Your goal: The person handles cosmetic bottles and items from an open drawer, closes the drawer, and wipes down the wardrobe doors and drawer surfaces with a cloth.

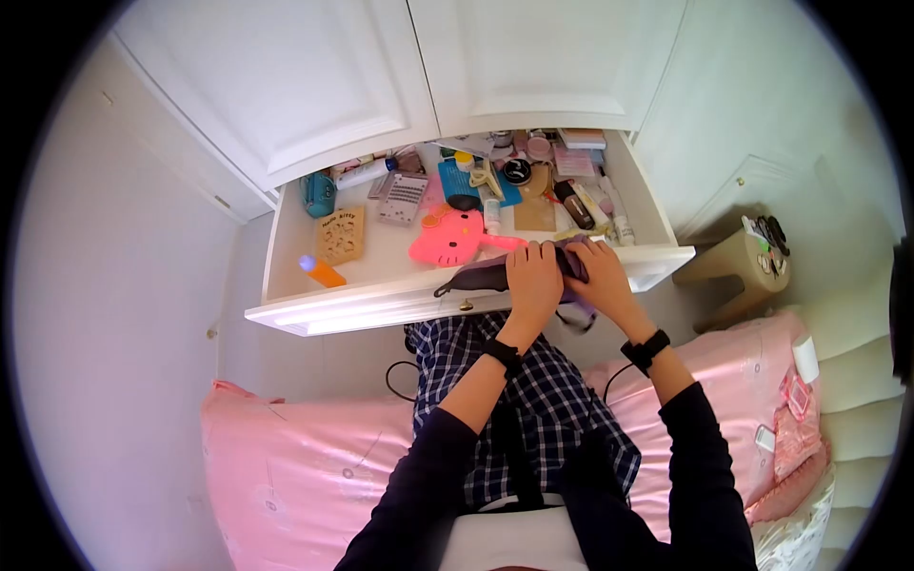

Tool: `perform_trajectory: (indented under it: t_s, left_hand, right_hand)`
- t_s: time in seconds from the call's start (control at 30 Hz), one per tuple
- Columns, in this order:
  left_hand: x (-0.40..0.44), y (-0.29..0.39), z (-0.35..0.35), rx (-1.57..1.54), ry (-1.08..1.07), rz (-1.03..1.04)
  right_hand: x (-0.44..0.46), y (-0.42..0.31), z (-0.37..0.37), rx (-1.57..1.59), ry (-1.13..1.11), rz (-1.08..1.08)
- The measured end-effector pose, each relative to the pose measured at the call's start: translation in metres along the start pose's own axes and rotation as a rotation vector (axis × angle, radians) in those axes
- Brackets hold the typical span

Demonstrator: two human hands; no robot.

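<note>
My left hand (535, 284) and my right hand (602, 278) are together over the front edge of the open white drawer (381, 306). Both are closed around a dark purple fabric bundle (476, 277), whose exact kind I cannot make out. A small loop ends its left side, and a dark strap (576, 319) hangs below my hands. Just behind it in the drawer lies a pink Hello Kitty item (451, 238). To the right are a dark brown bottle (574, 205) and a white tube (623, 229).
Inside the drawer are an orange bottle (324, 273), a Hello Kitty notebook (341, 236), a teal pouch (318, 194), a clear case (403, 198) and a blue sheet (455, 179). A beige stool (731, 262) holding small items stands right. Pink bedding (305, 457) lies beside my legs.
</note>
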State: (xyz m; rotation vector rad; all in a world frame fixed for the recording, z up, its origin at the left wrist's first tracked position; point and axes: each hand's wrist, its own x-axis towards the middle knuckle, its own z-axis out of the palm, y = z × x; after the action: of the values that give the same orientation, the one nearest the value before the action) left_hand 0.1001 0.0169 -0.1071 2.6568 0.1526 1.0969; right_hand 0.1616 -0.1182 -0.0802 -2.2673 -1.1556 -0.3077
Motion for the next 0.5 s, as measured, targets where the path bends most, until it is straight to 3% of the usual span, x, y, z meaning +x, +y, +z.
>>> perform_trajectory:
  t_s: [0.17,0.2,0.3,0.37,0.43,0.5]
  left_hand:
    - [-0.005,-0.023,-0.007,-0.04,-0.092,0.057]
    - [-0.002,-0.029,-0.018,0.0,-0.257,0.022]
    - [-0.015,-0.061,-0.03,0.047,-0.052,0.052]
    - [-0.022,-0.09,-0.056,0.204,-0.073,0.038]
    - [-0.035,-0.132,-0.08,0.14,-0.05,-0.088]
    - [-0.04,-0.162,-0.108,0.143,-0.007,-0.103]
  right_hand:
    - [0.008,-0.017,0.012,-0.135,0.043,-0.039]
    - [0.01,-0.021,0.019,-0.142,0.057,-0.051]
    - [0.02,-0.054,0.037,-0.11,-0.004,-0.002]
    - [0.027,-0.082,0.055,0.004,0.088,-0.133]
    - [0.035,-0.107,0.067,0.23,-0.103,-0.178]
    - [0.042,-0.119,0.077,0.456,-0.037,-0.34]
